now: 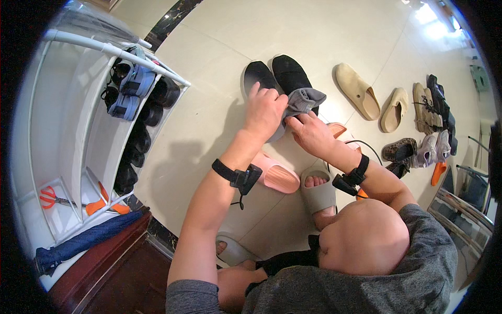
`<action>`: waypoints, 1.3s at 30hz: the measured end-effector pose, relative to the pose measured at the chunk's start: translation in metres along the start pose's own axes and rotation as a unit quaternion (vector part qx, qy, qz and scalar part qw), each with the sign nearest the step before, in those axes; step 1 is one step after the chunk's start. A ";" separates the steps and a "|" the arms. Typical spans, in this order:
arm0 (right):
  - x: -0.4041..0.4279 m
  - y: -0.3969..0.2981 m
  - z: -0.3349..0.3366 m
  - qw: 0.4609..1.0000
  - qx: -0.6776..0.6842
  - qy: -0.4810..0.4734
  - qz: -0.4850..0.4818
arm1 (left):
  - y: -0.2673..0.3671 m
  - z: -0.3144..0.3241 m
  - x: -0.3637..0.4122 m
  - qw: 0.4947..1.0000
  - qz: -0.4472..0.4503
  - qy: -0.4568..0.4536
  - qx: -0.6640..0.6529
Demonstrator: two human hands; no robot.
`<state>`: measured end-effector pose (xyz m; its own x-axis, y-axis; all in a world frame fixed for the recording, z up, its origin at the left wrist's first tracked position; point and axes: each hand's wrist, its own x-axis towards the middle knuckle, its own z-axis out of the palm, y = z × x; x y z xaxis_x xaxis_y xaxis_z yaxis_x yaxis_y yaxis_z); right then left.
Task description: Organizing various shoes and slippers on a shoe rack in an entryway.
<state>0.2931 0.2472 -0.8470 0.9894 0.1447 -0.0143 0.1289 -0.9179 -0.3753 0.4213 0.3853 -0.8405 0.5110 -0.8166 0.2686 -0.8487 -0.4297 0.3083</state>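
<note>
In front of me on the tiled floor stands a pair of black slip-on shoes, the left shoe (pixel 257 74) and the right shoe (pixel 290 72), toes pointing away. A crumpled grey sock (pixel 306 99) is bunched over the heel end of the right shoe, hiding its opening. My left hand (pixel 266 112) grips the sock's left side and covers the rear of the left shoe. With thumb and fingers, my right hand (pixel 311 131) pinches the lower edge of the same sock. Some grey fabric hangs below, between both hands. Just nearer to me lies a pink slide sandal (pixel 280 174).
A white shoe rack (pixel 117 49) at left holds sneakers (pixel 125 92), black shoes (pixel 137 139) and orange-handled scissors (pixel 49 197). A dark blue umbrella (pixel 90 239) lies along its base. Beige clogs (pixel 357 90) and several other shoes (pixel 425 106) line the right. Wrist-strap cables hang loose.
</note>
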 end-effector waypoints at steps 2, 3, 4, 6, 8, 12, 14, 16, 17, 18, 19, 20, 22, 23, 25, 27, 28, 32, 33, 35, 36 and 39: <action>0.003 -0.004 -0.003 1.000 -0.006 -0.020 0.001 | -0.004 -0.006 0.003 1.000 0.007 0.026 0.013; 0.005 -0.008 -0.008 1.000 -0.007 -0.021 -0.011 | -0.005 -0.007 0.003 1.000 0.004 0.027 0.015; 0.007 -0.011 -0.010 0.999 -0.007 -0.023 -0.023 | -0.006 -0.006 0.004 1.000 -0.007 -0.007 -0.012; 0.015 -0.008 0.001 0.998 0.015 -0.051 -0.013 | -0.006 -0.003 0.002 0.998 -0.021 -0.039 -0.039; 0.018 -0.006 0.011 0.996 0.037 -0.079 -0.004 | -0.007 0.001 -0.002 0.988 -0.080 -0.092 -0.092; 0.018 -0.020 0.016 0.998 0.061 -0.016 -0.031 | -0.014 -0.006 -0.023 0.993 -0.066 0.010 -0.100; 0.018 -0.030 0.012 0.996 0.061 -0.057 -0.009 | -0.021 -0.009 -0.034 0.989 -0.064 -0.072 -0.110; 0.018 -0.026 0.016 0.998 0.030 -0.054 -0.005 | -0.017 -0.008 -0.038 0.990 -0.071 -0.075 -0.097; 0.018 -0.023 0.018 0.999 -0.002 -0.050 0.005 | -0.014 -0.007 -0.039 0.990 -0.073 -0.081 -0.088; 0.020 -0.021 0.018 1.000 -0.015 0.006 -0.013 | -0.011 -0.007 -0.037 0.994 -0.065 -0.053 -0.069; 0.021 -0.019 0.016 1.000 -0.019 0.004 -0.017 | -0.009 -0.008 -0.035 0.994 -0.068 -0.048 -0.071; 0.021 -0.015 0.013 0.999 -0.033 -0.024 -0.014 | -0.007 -0.009 -0.033 0.997 -0.037 -0.003 -0.067; 0.022 -0.010 0.008 0.997 -0.060 -0.047 -0.016 | -0.005 -0.008 -0.031 0.997 -0.011 0.002 -0.075; 0.022 -0.008 0.006 0.997 -0.063 -0.049 -0.015 | -0.004 -0.007 -0.031 0.997 -0.011 0.004 -0.078; 0.023 -0.003 0.004 0.993 -0.054 -0.091 0.046 | -0.008 -0.008 -0.030 0.985 -0.046 -0.010 -0.165; 0.025 0.001 0.000 0.993 -0.022 -0.105 0.048 | -0.013 -0.006 -0.031 0.979 -0.074 -0.032 -0.185; 0.025 0.003 -0.001 0.992 0.011 -0.118 0.048 | -0.014 -0.008 -0.032 0.971 -0.096 -0.055 -0.214; 0.020 0.009 0.003 0.997 -0.016 -0.070 0.017 | -0.014 -0.016 -0.042 0.972 -0.075 -0.090 -0.206; 0.020 0.011 0.009 0.998 -0.023 -0.061 -0.012 | -0.014 -0.021 -0.047 0.981 -0.044 -0.087 -0.170; 0.022 0.008 0.010 0.996 -0.027 -0.052 -0.064 | -0.013 -0.012 -0.057 0.976 -0.071 -0.100 -0.182; 0.018 0.006 0.007 0.997 -0.006 -0.039 -0.071 | -0.009 0.000 -0.059 0.973 -0.085 -0.082 -0.200; 0.022 -0.008 -0.014 0.989 0.021 0.019 -0.143 | 0.001 -0.003 -0.060 0.963 -0.122 0.003 -0.239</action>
<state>0.3144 0.2522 -0.8313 0.9146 0.3822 0.1319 0.4020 -0.8249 -0.3975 0.3905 0.4348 -0.8538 0.6892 -0.7109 0.1404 -0.5447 -0.3805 0.7473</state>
